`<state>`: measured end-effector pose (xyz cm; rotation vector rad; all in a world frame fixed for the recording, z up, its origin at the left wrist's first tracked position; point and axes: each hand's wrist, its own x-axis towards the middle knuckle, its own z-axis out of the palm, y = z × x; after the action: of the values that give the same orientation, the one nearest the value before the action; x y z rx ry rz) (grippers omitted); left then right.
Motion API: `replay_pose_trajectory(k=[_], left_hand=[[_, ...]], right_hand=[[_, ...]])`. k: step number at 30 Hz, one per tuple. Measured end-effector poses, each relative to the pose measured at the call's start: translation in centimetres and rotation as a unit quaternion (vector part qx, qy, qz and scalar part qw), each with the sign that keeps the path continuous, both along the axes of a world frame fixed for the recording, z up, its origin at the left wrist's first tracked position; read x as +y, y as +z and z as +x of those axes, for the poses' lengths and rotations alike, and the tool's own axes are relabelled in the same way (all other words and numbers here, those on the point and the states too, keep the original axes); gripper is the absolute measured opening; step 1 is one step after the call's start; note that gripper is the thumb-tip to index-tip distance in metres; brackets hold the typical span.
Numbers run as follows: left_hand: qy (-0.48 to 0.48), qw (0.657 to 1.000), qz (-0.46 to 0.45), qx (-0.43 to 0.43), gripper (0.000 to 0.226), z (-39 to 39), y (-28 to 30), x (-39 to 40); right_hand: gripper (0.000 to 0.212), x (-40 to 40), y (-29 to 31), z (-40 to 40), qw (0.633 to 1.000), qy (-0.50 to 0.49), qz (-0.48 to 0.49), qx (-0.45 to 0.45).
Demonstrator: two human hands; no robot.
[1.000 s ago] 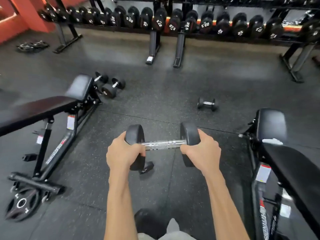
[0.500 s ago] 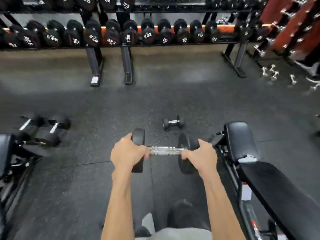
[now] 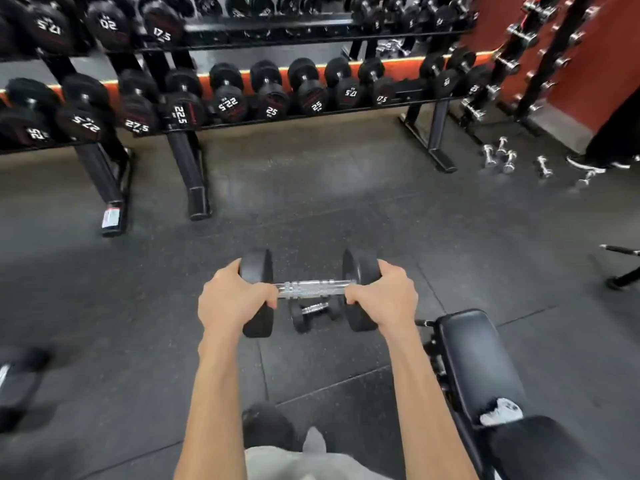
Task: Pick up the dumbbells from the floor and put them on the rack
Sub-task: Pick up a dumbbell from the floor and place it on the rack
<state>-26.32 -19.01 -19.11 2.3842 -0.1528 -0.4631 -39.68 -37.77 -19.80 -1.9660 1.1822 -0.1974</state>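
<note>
Lighting: even, moderately bright indoor light is falling from above; shadows are lying soft on the floor (image 3: pixel 346 202). Glare: the held dumbbell (image 3: pixel 311 289) is glinting along its chrome handle. Blur: the rack (image 3: pixel 277 32) and the floor's left edge are smearing with motion. Distortion: wide-angle bending is curving the rack's rails towards the frame edges.

Floor (image 3: pixel 346 209): dark speckled rubber tiles with visible seams.
Wall (image 3: pixel 581 74): orange-red, at far right.
Light (image 3: pixel 398 64): orange glowing strip low along the back wall.
Bench (image 3: pixel 474 355): black padded, lower right, torn patch showing white.
Chrome weights (image 3: pixel 502 157): small, scattered on floor near the wall.
</note>
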Motion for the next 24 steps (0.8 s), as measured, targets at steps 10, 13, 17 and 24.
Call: replay_pose_trajectory(k=[10, 13, 17, 24], left_hand=[[-0.100, 0.995, -0.011, 0.017, 0.041, 23.0, 0.7, -20.8], [-0.131, 0.991, -0.010, 0.024, 0.048, 28.5, 1.0, -27.7], [-0.132, 0.989, -0.008, 0.060, 0.056, 35.6, -0.3, -37.2], [-0.086, 0.994, -0.020, 0.070, 0.054, 48.4, -1.8, -54.2]], right_hand=[[0.034, -16.9, 0.1, 19.0, 0.992, -0.121, 0.022, -0.026], [0.045, -23.2, 0.3, 24.1, 0.988, -0.147, 0.049, -0.026], [0.044, -32.7, -0.3, 31.4, 0.988, -0.152, 0.023, 0.007], [0.037, -50.9, -0.7, 45.1, 0.994, -0.101, -0.028, 0.015]])
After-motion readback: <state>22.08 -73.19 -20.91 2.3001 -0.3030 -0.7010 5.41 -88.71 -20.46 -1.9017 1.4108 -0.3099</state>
